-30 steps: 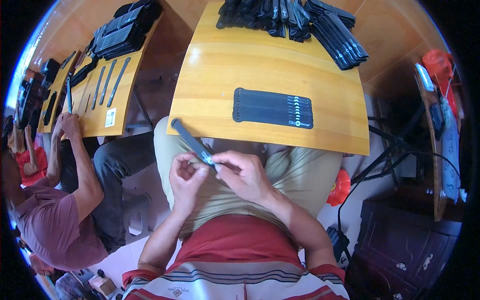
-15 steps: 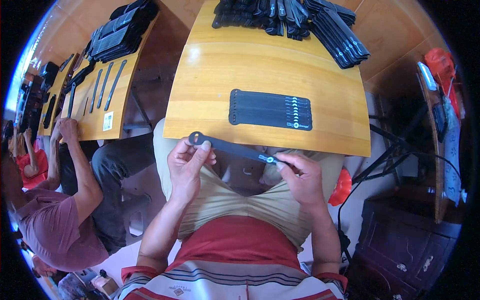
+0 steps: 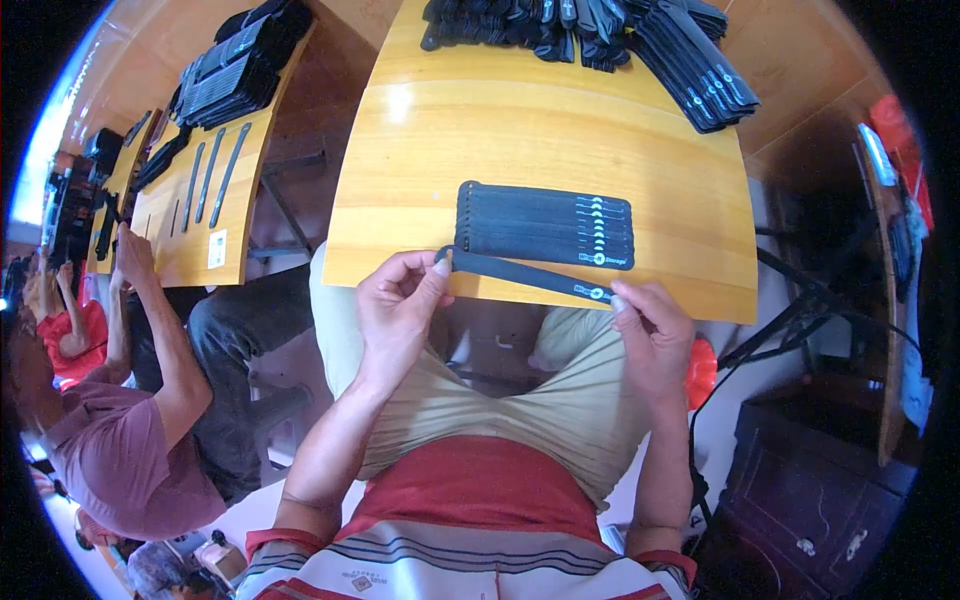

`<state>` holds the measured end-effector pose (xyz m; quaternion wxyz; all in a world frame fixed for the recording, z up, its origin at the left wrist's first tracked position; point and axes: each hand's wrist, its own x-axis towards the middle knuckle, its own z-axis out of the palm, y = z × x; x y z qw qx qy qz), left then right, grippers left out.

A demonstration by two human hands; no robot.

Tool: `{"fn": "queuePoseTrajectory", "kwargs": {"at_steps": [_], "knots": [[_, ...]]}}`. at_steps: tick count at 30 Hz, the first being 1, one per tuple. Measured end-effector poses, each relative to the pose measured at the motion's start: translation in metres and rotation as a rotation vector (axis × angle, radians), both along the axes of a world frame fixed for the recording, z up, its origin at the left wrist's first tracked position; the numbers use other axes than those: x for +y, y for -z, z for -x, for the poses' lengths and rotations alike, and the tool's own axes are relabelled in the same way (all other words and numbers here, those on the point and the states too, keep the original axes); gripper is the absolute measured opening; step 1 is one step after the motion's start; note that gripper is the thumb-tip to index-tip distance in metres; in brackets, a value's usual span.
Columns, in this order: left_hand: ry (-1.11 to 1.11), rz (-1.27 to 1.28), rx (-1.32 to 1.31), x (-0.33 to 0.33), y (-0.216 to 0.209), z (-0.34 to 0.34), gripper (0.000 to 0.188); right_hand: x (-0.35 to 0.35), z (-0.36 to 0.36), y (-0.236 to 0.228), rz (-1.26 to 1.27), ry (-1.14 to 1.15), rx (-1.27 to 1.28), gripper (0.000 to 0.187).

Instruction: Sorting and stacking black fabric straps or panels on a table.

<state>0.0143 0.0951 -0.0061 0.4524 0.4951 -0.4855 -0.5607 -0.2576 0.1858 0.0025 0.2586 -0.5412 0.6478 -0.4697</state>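
Note:
A single black strap (image 3: 530, 274) with a slotted, rounded left end and a small pale print near its right end is stretched between my hands. My left hand (image 3: 402, 305) pinches the slotted end between thumb and fingers. The opposite end is gripped by my right hand (image 3: 650, 325). The strap slants slightly down to the right over the near edge of the wooden table (image 3: 420, 160). Just beyond it lies a row of overlapping black straps (image 3: 525, 222), their prints lined up toward the right.
At the table's far side lie a heap of black straps (image 3: 530, 30) and a fanned stack of straps (image 3: 690, 75). On the left a co-worker (image 3: 130, 440) sits at another table (image 3: 235, 220) holding more straps. A dark cabinet (image 3: 800, 490) stands at right.
Both hands have moved forward and to the right with the strap, from over my lap to the table's near edge, closer to the row. The view has shifted a little.

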Motion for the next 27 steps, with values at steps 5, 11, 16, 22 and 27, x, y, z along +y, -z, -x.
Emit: {"fn": "queuePoseTrajectory", "kwargs": {"at_steps": [5,11,16,22,27], "knots": [[0.031,-0.029,-0.059,-0.01,0.008,0.005,0.01,-0.007,0.009,0.005,-0.056,0.059,-0.097,0.019],[0.059,-0.054,-0.182,-0.018,0.003,0.007,0.012,-0.012,0.019,0.019,-0.148,0.153,-0.282,0.02],[0.089,-0.087,-0.236,-0.021,0.002,0.006,0.011,-0.015,0.02,0.019,-0.145,0.175,-0.305,0.019],[0.097,-0.015,-0.288,-0.025,0.005,0.008,0.009,-0.02,0.022,0.011,-0.126,0.138,-0.248,0.017],[0.109,0.015,-0.279,-0.027,0.004,0.011,0.008,-0.023,0.024,0.016,-0.104,0.145,-0.213,0.016]]}}
